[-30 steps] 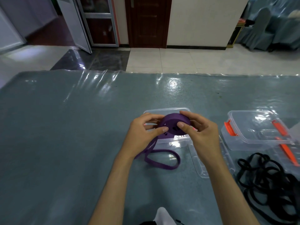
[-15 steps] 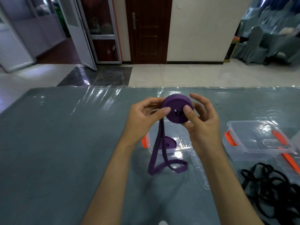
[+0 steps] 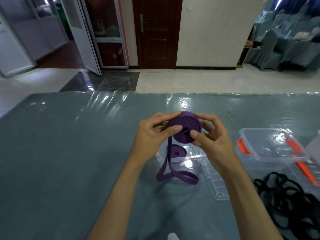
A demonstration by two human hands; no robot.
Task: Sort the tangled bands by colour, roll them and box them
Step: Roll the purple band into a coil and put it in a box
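Black band tangle (image 3: 292,201) at 4 o'clock cut off by right and bottom edges. Right hand (image 3: 213,144) hides far side of clear box (image 3: 180,157). Hanging purple tail (image 3: 168,153) motion-blurred. Second box (image 3: 270,146) at 3 o'clock: contents unreadable.

Rolled band (image 3: 177,152) in box (image 3: 194,157), left of second box (image 3: 270,146).

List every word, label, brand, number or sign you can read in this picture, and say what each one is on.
None can be read.
Purple roll, held by the left hand and right hand: no print shows.
Clear boxes: no label shows.
White plate on the far wall: no text visible.
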